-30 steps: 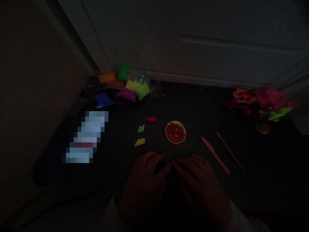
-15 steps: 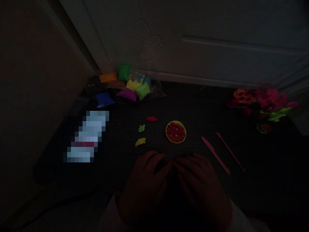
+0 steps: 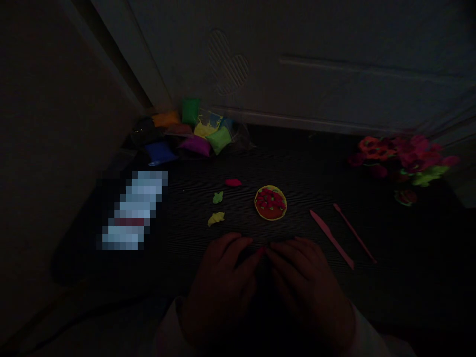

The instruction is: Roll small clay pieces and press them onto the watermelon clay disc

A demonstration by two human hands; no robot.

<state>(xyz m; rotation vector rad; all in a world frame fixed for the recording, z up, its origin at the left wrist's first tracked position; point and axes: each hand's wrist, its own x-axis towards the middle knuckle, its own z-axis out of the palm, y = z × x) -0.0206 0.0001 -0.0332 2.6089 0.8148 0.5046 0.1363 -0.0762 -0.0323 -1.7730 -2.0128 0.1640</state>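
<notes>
The scene is very dark. My left hand (image 3: 222,287) and my right hand (image 3: 305,285) lie close together on the dark table, fingertips meeting in a pinch around a tiny red bit of clay (image 3: 263,250). Just beyond them sits a small round clay disc (image 3: 270,203) with a yellow rim and red and green bits on top. To its left lie a yellow scrap (image 3: 216,218), a green scrap (image 3: 217,197) and a pink-red lump (image 3: 233,183).
Two pink modelling tools (image 3: 331,239) lie at the right of the disc. Several coloured clay bags (image 3: 193,133) are heaped at the back left by the white wall. Pink and red clay flowers (image 3: 403,158) stand at the far right. A blurred pale object (image 3: 134,209) lies left.
</notes>
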